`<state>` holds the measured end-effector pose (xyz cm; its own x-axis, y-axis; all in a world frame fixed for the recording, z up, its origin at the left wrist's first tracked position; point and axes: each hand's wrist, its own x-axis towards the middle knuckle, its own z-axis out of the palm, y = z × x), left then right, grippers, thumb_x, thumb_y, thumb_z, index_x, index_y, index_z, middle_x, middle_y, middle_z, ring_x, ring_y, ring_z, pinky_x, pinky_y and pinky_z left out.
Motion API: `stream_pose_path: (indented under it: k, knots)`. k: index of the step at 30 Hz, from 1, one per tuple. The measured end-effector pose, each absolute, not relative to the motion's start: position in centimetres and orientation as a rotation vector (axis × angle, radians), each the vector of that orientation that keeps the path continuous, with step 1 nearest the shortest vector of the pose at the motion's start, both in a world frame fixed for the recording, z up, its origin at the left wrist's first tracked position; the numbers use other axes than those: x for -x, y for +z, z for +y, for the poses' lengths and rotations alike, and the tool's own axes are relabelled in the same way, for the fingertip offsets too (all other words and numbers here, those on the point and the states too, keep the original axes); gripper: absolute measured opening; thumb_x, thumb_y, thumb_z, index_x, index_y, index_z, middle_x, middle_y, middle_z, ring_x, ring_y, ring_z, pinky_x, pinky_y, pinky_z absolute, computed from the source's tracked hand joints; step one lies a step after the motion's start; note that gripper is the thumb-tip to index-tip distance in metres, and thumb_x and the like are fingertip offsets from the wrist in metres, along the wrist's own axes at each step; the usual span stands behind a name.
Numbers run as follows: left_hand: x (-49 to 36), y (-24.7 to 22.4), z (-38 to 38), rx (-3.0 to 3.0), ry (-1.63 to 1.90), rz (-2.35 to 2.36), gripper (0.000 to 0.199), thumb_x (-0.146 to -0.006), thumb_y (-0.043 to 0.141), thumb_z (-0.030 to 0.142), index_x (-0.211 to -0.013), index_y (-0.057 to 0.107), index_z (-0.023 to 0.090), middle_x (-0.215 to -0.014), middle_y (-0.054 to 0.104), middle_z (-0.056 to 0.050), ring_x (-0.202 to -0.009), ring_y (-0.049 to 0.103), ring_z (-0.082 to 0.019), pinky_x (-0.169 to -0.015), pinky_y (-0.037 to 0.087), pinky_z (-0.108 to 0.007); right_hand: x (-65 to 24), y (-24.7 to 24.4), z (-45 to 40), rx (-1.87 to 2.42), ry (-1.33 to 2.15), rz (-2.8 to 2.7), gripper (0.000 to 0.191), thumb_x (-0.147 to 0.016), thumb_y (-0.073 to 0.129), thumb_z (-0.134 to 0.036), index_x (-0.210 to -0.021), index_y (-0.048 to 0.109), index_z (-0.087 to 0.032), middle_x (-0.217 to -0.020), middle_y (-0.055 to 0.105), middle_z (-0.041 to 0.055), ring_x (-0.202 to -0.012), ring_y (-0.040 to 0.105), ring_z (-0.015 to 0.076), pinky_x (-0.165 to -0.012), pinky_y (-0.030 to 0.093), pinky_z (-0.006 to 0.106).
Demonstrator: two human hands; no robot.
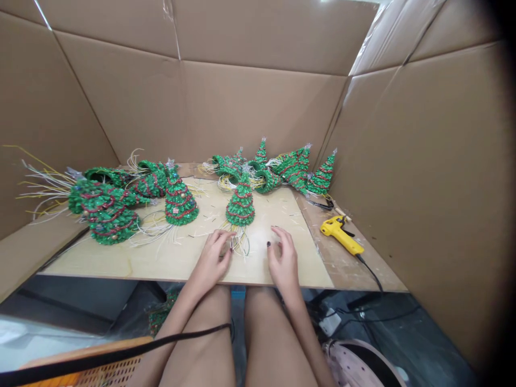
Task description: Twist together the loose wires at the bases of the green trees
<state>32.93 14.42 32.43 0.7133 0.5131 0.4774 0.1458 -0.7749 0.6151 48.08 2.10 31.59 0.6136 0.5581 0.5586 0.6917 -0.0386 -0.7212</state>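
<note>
A small green tree (241,207) with red garland stands upright at the middle of the board, white and yellow wires (241,242) spreading from its base toward the front edge. My left hand (214,252) is at the left side of these wires, fingers curved and apart, nothing visibly gripped. To the right of the wires, my right hand (283,252) hovers or rests with thumb and fingers apart, holding nothing. Another upright tree (180,201) with a star on top stands to the left, its wires spread on the board.
More green trees (110,215) lie at the left, and several (294,166) stand or lie at the back. A yellow glue gun (342,235) lies at the right beside black pliers (322,203). Cardboard walls (258,102) enclose the table. An orange basket (108,371) is below left.
</note>
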Motion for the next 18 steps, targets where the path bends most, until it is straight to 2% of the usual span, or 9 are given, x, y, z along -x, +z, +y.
stream_pose_path:
  k: [3, 5, 7, 12, 18]
  knots:
    - [-33.0, 32.2, 14.4, -2.499, 0.843, 0.541, 0.041, -0.083, 0.045, 0.010, -0.121, 0.054, 0.021, -0.123, 0.052, -0.009, -0.116, 0.042, -0.025, -0.099, 0.035, -0.044, -47.2, 32.4, 2.0, 1.799, -0.117, -1.409, 0.046, -0.084, 0.045, -0.012, -0.128, 0.050, -0.025, -0.133, 0.048, 0.0093, -0.126, 0.040, 0.0244, -0.106, 0.034, 0.048]
    - [-33.0, 32.1, 14.3, -2.560, 0.771, 0.548, 0.038, -0.086, 0.043, 0.012, -0.120, 0.056, 0.023, -0.128, 0.052, -0.008, -0.118, 0.041, -0.026, -0.098, 0.033, -0.046, -46.7, 32.8, 2.0, 1.795, -0.042, -1.611, 0.046, -0.086, 0.044, -0.011, -0.127, 0.052, -0.029, -0.134, 0.049, 0.0049, -0.127, 0.039, 0.0234, -0.107, 0.034, 0.047]
    - [-33.0, 32.2, 14.1, -2.576, 0.729, 0.564, 0.034, -0.088, 0.042, 0.015, -0.117, 0.058, 0.024, -0.128, 0.055, -0.007, -0.117, 0.041, -0.026, -0.095, 0.032, -0.046, -46.5, 32.9, 2.0, 1.797, -0.005, -1.660, 0.040, -0.088, 0.042, -0.012, -0.121, 0.058, -0.028, -0.129, 0.054, 0.0040, -0.124, 0.042, 0.0222, -0.106, 0.035, 0.046]
    - [-33.1, 32.3, 14.0, -2.541, 0.771, 0.688, 0.024, -0.090, 0.044, 0.021, -0.104, 0.064, 0.022, -0.120, 0.060, -0.008, -0.112, 0.045, -0.026, -0.091, 0.033, -0.044, -46.7, 32.6, 2.0, 1.842, -0.044, -1.548, 0.026, -0.090, 0.043, -0.014, -0.106, 0.063, -0.019, -0.115, 0.062, 0.0081, -0.110, 0.050, 0.0211, -0.099, 0.040, 0.041]
    - [-33.3, 32.0, 14.1, -2.529, 0.755, 0.755, 0.022, -0.089, 0.046, 0.022, -0.101, 0.065, 0.023, -0.118, 0.061, -0.006, -0.111, 0.047, -0.025, -0.089, 0.032, -0.042, -47.0, 33.1, 4.0, 2.017, -0.082, -1.491, 0.015, -0.083, 0.055, -0.017, -0.094, 0.064, -0.020, -0.099, 0.063, 0.0059, -0.097, 0.052, 0.0219, -0.084, 0.042, 0.035]
